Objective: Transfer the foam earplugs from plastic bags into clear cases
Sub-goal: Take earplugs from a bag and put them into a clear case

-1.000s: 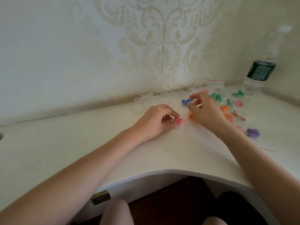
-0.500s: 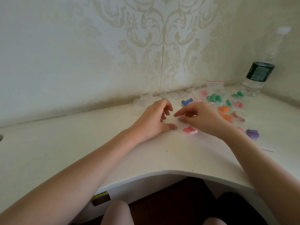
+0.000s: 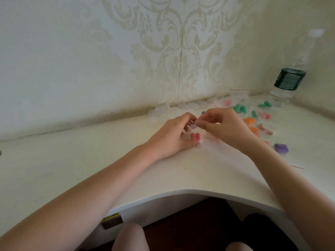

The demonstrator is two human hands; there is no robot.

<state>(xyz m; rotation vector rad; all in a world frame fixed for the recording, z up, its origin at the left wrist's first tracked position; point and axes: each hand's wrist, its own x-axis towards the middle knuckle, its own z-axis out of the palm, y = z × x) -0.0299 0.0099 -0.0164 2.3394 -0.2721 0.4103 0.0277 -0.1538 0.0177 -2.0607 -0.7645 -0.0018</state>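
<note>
Both hands [image 3: 195,127] apparently pinch a bag [image 3: 196,136] (pink earplugs [image 3: 195,137])

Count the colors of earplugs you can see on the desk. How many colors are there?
Pink: 1 color
Green: 1 color
Orange: 1 color
Purple: 1 color
Blue: 1 color, mostly hidden behind the right hand
Total: 5 colors. Single plugs are too small and overlapped to count exactly.

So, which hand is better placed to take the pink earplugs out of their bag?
The right hand, I think. The left hand steadies the small bag with the pink earplugs against the table, while the right fingertips pinch its top edge, free to reach in.
</note>
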